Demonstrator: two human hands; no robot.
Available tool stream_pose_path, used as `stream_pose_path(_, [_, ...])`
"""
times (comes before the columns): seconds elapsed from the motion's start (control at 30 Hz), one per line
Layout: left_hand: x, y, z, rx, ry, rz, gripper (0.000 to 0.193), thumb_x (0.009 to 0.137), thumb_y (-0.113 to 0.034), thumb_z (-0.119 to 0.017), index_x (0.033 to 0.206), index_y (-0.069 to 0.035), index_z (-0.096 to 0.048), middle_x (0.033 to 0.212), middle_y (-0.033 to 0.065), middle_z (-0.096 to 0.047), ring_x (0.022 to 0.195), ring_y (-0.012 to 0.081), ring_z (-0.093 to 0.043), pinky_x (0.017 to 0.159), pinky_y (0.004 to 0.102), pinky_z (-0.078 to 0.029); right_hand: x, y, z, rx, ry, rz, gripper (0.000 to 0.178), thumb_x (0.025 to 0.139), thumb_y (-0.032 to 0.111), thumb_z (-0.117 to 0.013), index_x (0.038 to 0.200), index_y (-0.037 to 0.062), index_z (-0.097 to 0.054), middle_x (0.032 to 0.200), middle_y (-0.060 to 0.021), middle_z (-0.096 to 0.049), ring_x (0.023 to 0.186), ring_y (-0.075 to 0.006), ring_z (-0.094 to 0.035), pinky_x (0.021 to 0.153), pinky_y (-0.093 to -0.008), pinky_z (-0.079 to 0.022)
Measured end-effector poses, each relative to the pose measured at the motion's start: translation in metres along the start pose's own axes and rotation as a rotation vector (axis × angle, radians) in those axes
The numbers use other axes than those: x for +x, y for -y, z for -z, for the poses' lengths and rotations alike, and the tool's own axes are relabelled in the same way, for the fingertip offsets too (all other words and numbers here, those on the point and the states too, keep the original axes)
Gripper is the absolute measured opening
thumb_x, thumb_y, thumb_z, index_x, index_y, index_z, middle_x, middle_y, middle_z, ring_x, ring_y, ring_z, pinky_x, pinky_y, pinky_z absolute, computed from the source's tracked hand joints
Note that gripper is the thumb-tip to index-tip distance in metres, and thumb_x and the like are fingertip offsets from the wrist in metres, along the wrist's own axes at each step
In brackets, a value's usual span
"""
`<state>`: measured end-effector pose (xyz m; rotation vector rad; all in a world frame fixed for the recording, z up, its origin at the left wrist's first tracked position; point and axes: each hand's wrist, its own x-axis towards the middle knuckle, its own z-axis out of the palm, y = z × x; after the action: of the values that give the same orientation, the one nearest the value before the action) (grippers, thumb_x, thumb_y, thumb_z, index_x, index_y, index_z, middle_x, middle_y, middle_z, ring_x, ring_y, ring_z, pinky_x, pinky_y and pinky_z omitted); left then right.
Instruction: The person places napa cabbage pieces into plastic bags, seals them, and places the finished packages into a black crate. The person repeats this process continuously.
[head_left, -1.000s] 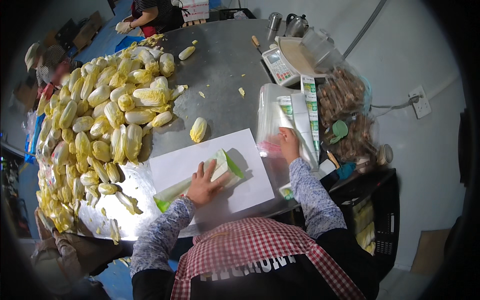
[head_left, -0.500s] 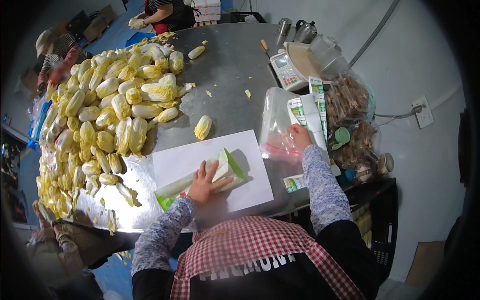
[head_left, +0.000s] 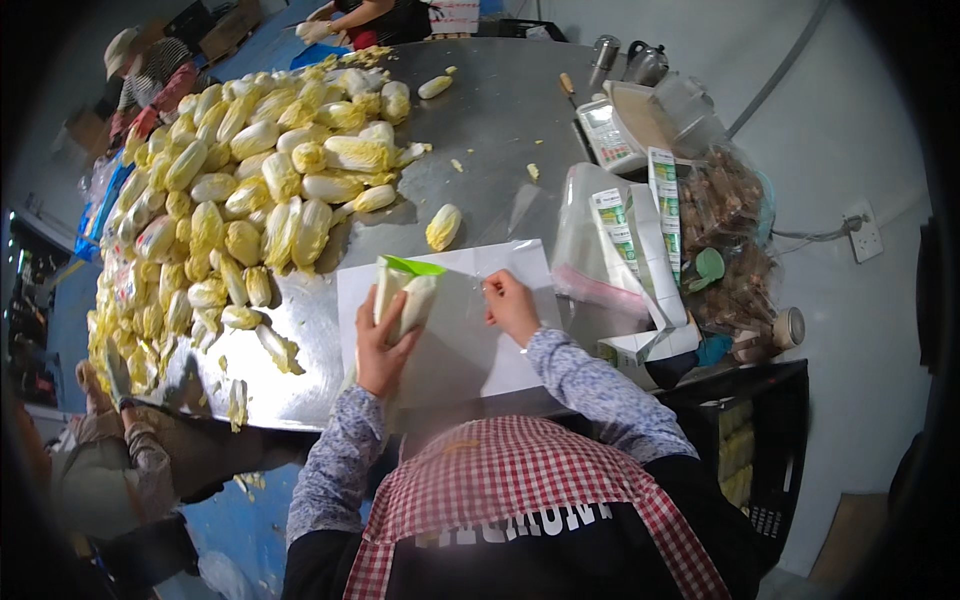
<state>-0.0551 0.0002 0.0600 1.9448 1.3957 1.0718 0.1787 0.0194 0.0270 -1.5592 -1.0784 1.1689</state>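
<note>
My left hand: (head_left: pixel 383 350) fingers wrapped round the pack (head_left: pixel 417 302), thumb on its side
My right hand: (head_left: pixel 514 305) fingers bent in, over the right half of the paper (head_left: pixel 500 368); I cannot tell if they pinch anything
Pack: white with a green end, tipped, over the paper's left side, the green end close to its far edge
Cabbages: (head_left: pixel 250 185) a big yellow heap along the table's (head_left: pixel 505 110) left edge
Lone cabbage: (head_left: pixel 443 227) just past the paper's far edge
Clear bags: (head_left: pixel 588 245) right of the paper, with labels (head_left: pixel 614 228) on top
Scale: (head_left: pixel 608 135) near the table's far right edge
</note>
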Motion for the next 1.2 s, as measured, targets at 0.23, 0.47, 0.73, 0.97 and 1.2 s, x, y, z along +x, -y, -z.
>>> stream_pose_path(0.23, [-0.049, 0.012, 0.069, 0.145, -0.008, 0.048, 0.057, 0.068, -0.009, -0.075, 0.122, -0.016, -0.059, 0.138, 0.0206, -0.037, 0.12, 0.0374, -0.04, 0.101, 0.0428, -0.035, 0.003, -0.035, -0.049, 0.227, 0.107, -0.047, 0.02, 0.091, 0.015, -0.054, 0.104, -0.0004, -0.055, 0.089, -0.0093, -0.06, 0.06, -0.0146, -0.062, 0.052, -0.0282, -0.052])
stream_pose_path(0.47, [-0.104, 0.008, 0.075, 0.095, 0.058, 0.151, 0.057, 0.067, -0.01, -0.075, 0.121, -0.017, -0.06, 0.139, 0.0197, -0.036, 0.123, 0.0379, -0.037, 0.102, 0.0437, -0.034, -0.015, -0.048, 0.002, -0.534, 0.267, 0.328, 0.022, 0.077, 0.011, -0.068, 0.094, 0.0013, -0.057, 0.092, -0.0091, -0.056, 0.078, -0.019, -0.06, 0.07, -0.0305, -0.049])
stream_pose_path(0.73, [-0.102, -0.009, 0.06, 0.079, 0.241, -0.024, 0.06, 0.066, -0.01, -0.077, 0.123, -0.018, -0.059, 0.141, 0.02, -0.033, 0.126, 0.0417, -0.033, 0.104, 0.0471, -0.031, -0.015, -0.064, 0.0, -0.561, 0.161, 0.307, 0.017, 0.075, 0.009, -0.069, 0.086, 0.0023, -0.059, 0.085, -0.011, -0.057, 0.075, -0.0232, -0.059, 0.069, -0.0324, -0.049])
stream_pose_path(0.97, [-0.083, -0.018, 0.029, -0.036, 0.399, -0.181, 0.062, 0.067, -0.016, -0.079, 0.125, -0.023, -0.057, 0.142, 0.0192, -0.032, 0.123, 0.0423, -0.034, 0.102, 0.0484, -0.033, -0.006, -0.06, 0.005, -0.444, 0.238, 0.285, 0.01, 0.076, 0.008, -0.067, 0.08, 0.002, -0.06, 0.08, -0.0104, -0.058, 0.075, -0.0252, -0.059, 0.068, -0.0343, -0.047])
stream_pose_path(1.2, [-0.057, -0.038, 0.008, -0.019, 0.608, -0.275, 0.056, 0.074, -0.024, -0.072, 0.127, -0.024, -0.054, 0.139, 0.0219, -0.034, 0.118, 0.0486, -0.038, 0.103, 0.0544, -0.031, 0.001, -0.049, 0.002, -0.7, 0.273, 0.477, 0.011, 0.082, 0.011, -0.059, 0.084, 0.0014, -0.055, 0.086, -0.0135, -0.059, 0.079, -0.032, -0.059, 0.069, -0.039, -0.048])
